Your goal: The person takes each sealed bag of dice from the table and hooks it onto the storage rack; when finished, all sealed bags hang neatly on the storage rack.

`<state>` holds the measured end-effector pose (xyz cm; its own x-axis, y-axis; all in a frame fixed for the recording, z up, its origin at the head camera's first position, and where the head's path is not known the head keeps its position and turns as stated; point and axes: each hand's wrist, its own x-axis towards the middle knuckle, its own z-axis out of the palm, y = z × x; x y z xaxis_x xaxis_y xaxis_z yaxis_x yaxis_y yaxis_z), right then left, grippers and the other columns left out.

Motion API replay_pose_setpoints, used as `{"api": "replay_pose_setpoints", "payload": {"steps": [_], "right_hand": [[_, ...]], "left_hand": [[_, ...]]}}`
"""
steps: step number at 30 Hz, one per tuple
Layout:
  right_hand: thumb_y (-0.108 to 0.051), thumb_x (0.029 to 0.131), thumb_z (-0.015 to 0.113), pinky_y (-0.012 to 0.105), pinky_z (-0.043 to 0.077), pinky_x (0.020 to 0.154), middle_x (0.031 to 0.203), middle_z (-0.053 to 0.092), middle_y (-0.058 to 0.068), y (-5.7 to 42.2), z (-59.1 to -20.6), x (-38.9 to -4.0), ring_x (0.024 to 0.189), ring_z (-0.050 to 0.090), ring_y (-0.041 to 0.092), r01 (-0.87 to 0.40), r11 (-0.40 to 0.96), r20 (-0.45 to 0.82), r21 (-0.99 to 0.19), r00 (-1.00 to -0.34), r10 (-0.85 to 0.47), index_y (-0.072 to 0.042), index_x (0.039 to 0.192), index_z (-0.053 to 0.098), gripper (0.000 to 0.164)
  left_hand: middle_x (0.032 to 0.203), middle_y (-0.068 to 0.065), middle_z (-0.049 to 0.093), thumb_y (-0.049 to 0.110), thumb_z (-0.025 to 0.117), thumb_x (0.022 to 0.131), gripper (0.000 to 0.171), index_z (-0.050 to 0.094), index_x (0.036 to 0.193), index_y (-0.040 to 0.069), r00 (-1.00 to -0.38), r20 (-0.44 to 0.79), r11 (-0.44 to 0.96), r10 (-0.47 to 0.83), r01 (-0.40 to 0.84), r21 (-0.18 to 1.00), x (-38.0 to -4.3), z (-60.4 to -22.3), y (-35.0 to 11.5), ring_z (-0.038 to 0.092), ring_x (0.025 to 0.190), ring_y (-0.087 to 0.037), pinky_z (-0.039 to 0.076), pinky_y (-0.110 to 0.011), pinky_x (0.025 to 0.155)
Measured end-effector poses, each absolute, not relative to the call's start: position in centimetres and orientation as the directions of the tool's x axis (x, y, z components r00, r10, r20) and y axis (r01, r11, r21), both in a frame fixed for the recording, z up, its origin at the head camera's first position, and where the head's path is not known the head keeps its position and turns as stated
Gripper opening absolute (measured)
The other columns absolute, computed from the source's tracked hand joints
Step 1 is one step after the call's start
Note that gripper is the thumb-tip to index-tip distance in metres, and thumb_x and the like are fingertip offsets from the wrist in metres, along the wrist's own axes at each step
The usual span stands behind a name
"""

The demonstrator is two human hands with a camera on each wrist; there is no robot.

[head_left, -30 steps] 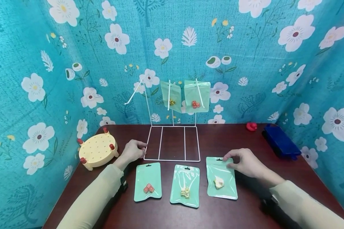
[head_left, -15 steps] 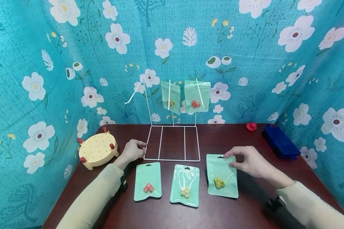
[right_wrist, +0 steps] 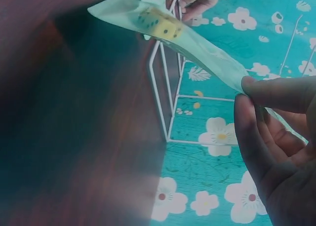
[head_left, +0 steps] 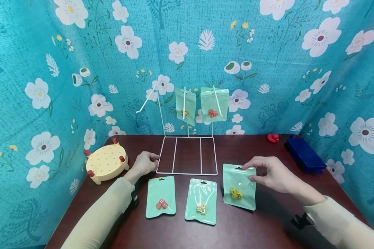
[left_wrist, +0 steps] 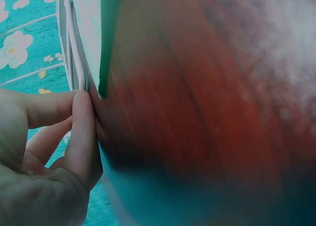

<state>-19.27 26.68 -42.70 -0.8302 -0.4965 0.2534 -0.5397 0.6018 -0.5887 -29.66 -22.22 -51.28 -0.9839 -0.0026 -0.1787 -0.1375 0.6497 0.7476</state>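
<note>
My right hand [head_left: 271,174] pinches the upper right edge of a mint green zip bag [head_left: 241,181] with yellow dice in its window; in the right wrist view the bag [right_wrist: 207,58] is lifted off the table. At the front left corner of a white wire rack [head_left: 187,174], my left hand [head_left: 145,163] pinches the frame between thumb and finger, as the left wrist view [left_wrist: 81,83] confirms. Two more mint bags lie flat: one with red dice [head_left: 160,193], one with cream dice [head_left: 202,197].
Two mint bags hang on the rack's hooks, one with yellow dice [head_left: 187,103], one with red dice [head_left: 214,103]; the left hook [head_left: 146,99] carries no bag. A yellow pegged stool [head_left: 107,162] stands left. A red rubber duck [head_left: 273,137] and blue tray [head_left: 305,154] are at the right.
My right hand has raised the bag with yellow dice off the table, tilting it and shifting it slightly up and left. My left hand stays on the rack.
</note>
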Motion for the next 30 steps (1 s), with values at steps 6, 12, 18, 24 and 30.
{"api": "replay_pose_setpoints", "payload": {"steps": [6,12,18,24,30], "right_hand": [[0.004,0.079,0.089,0.029,0.062,0.073,0.11,0.076,-0.01,26.7,-41.9,-19.1,0.09,0.071,0.011,-0.542,0.581,0.254,-0.607,-0.825,-0.505,-0.025,0.116,0.08,0.048],[0.005,0.08,0.088,0.027,0.062,0.076,0.113,0.076,-0.009,26.7,-41.1,-19.1,0.096,0.072,0.011,-0.553,0.57,0.276,-0.608,-0.82,-0.501,-0.024,0.119,0.08,0.049],[0.004,0.084,0.085,0.028,0.062,0.075,0.115,0.076,-0.008,26.5,-40.1,-19.1,0.096,0.072,0.011,-0.566,0.566,0.308,-0.599,-0.816,-0.49,-0.022,0.12,0.079,0.045],[0.003,0.087,0.083,0.028,0.062,0.077,0.115,0.075,-0.008,25.7,-39.2,-19.3,0.098,0.072,0.011,-0.607,0.544,0.362,-0.58,-0.79,-0.495,-0.022,0.121,0.078,0.042],[0.004,0.088,0.082,0.028,0.062,0.078,0.115,0.075,-0.01,24.1,-38.3,-19.6,0.1,0.071,0.011,-0.623,0.502,0.39,-0.599,-0.775,-0.496,-0.023,0.12,0.079,0.042]], "left_hand": [[0.091,-0.009,0.07,0.001,0.075,0.091,0.037,0.078,0.127,0.009,-0.983,-0.184,0.643,-0.011,-0.148,0.752,-29.6,-51.2,-22.1,0.067,0.078,-0.022,0.059,-0.029,0.067],[0.091,-0.009,0.069,0.001,0.075,0.09,0.038,0.078,0.127,0.009,-0.983,-0.182,0.646,-0.012,-0.147,0.749,-29.6,-51.1,-22.1,0.066,0.079,-0.023,0.057,-0.029,0.065],[0.092,-0.01,0.069,0.001,0.075,0.09,0.037,0.078,0.127,0.009,-0.984,-0.179,0.646,-0.014,-0.146,0.749,-29.6,-51.1,-22.2,0.067,0.079,-0.023,0.059,-0.029,0.066],[0.093,-0.009,0.07,0.001,0.074,0.091,0.037,0.078,0.127,0.009,-0.983,-0.18,0.655,-0.017,-0.147,0.741,-29.5,-51.1,-22.1,0.066,0.08,-0.023,0.059,-0.029,0.067],[0.093,-0.008,0.07,0.002,0.075,0.091,0.037,0.078,0.127,0.01,-0.983,-0.182,0.657,-0.017,-0.148,0.739,-29.4,-50.9,-22.1,0.066,0.082,-0.023,0.057,-0.03,0.065]]}}
